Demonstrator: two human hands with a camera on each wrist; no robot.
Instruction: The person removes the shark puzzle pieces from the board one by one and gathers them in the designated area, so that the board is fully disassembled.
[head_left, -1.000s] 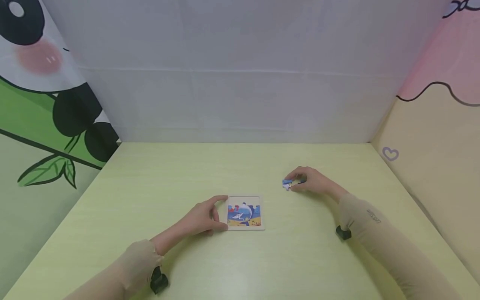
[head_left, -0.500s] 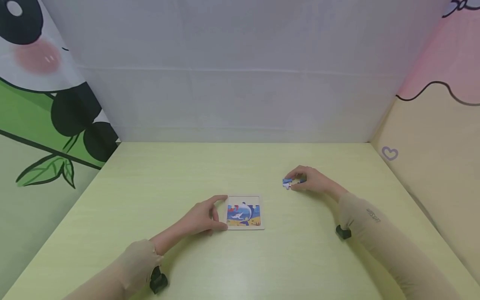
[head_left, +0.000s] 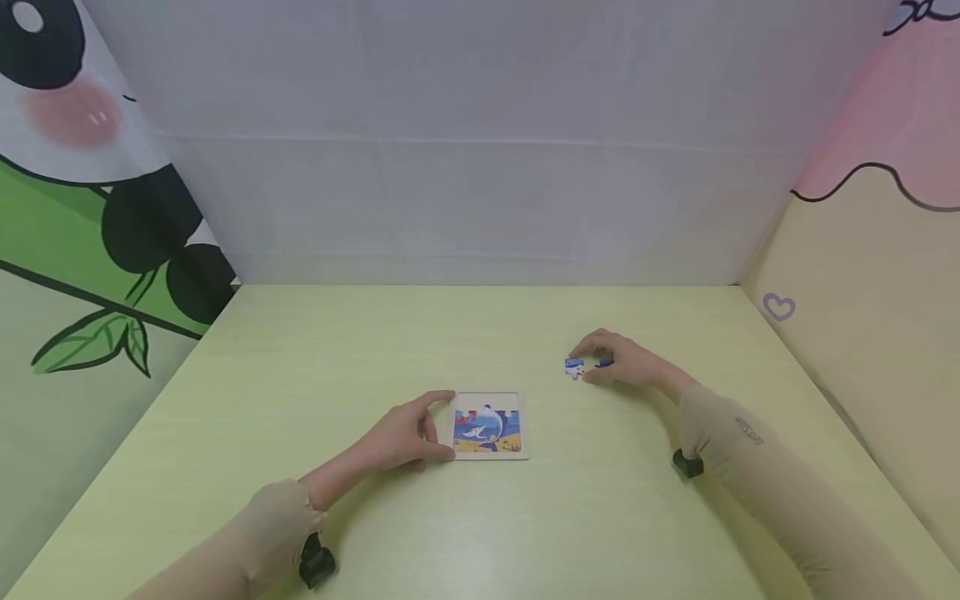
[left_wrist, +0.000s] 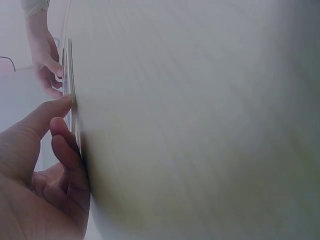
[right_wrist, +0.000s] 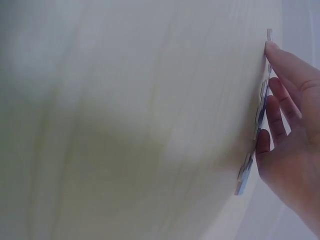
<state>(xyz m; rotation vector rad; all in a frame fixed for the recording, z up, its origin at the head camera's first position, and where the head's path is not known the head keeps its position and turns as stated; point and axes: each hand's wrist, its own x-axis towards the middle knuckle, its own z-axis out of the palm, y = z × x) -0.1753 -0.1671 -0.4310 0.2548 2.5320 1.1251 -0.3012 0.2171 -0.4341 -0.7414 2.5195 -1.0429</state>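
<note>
Remotely, I'm watching a pale yellow table (head_left: pixel 390 533) stretching beneath both hands. The left hand (head_left: pixel 408 433) is spreading wide and holding the left edge of the puzzle tray (head_left: pixel 524 433), which is lying near mid-table. The right hand (head_left: pixel 628 360) is curving around loose puzzle pieces (head_left: pixel 573 369) lying beyond the tray's far right corner; whether it's pinching one, I'm not managing to tell

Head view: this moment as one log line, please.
left hand: holds frame at left edge | right hand: at loose pieces, grip unclear | frame: partly filled, top strip bare
</note>
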